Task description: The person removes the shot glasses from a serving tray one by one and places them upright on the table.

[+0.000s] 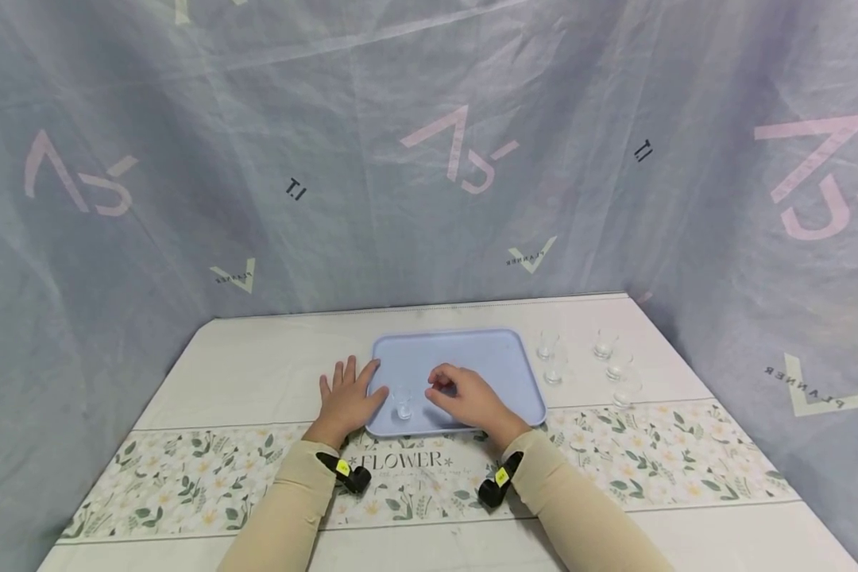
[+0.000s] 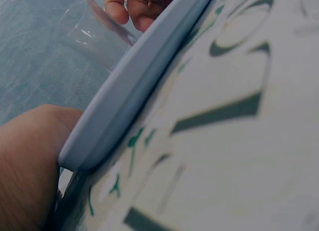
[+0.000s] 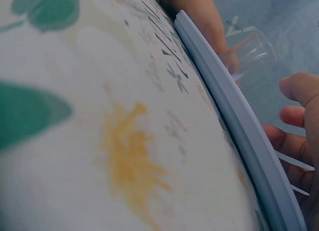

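A small clear glass [image 1: 403, 403] stands upright on the left front part of a light blue tray [image 1: 465, 357]. My left hand [image 1: 346, 403] lies at the tray's left edge with its fingers spread and holds nothing. Over the tray, to the right of the glass, my right hand [image 1: 468, 396] has its fingers loosely bent, with nothing between thumb and fingertips. In the right wrist view the glass [image 3: 251, 51] stands apart from my right fingers [image 3: 299, 89]. The left wrist view shows the glass [image 2: 94, 34] behind the tray rim [image 2: 119, 86].
Right of the tray stand two clear glasses [image 1: 554, 372], one behind the other. Farther right, several more clear glasses [image 1: 618, 367] form a row. A flower-patterned cloth [image 1: 658, 457] covers the table, and a grey curtain [image 1: 372, 238] hangs around its back and sides.
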{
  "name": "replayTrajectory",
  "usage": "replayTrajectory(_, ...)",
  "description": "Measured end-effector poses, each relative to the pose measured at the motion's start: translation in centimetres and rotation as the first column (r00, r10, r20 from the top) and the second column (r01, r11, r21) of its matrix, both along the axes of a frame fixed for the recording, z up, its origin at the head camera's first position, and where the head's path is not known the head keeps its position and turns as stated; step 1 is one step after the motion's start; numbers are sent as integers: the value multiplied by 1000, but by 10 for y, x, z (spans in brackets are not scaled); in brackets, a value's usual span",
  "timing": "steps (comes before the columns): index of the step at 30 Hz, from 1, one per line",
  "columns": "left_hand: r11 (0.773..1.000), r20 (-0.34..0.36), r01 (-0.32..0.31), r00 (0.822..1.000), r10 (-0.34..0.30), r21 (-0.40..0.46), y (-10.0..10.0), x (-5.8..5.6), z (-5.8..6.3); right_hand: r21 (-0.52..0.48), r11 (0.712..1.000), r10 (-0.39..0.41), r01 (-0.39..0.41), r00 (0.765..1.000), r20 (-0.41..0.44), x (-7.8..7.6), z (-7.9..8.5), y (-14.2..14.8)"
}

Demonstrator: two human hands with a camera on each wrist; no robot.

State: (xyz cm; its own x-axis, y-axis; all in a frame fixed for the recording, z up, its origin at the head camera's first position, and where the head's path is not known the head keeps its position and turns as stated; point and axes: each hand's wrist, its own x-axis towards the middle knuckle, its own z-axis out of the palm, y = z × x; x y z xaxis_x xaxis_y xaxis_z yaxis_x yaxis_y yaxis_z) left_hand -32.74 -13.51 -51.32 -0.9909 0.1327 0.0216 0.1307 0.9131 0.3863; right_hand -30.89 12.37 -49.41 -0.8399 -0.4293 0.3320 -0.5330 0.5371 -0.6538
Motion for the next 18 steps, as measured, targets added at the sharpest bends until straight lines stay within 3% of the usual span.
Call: replayTrajectory(18, 1000, 6, 7, 1000, -7, -7, 1, 3, 6, 3, 1000, 3, -3, 1000, 1, 0, 1, 0)
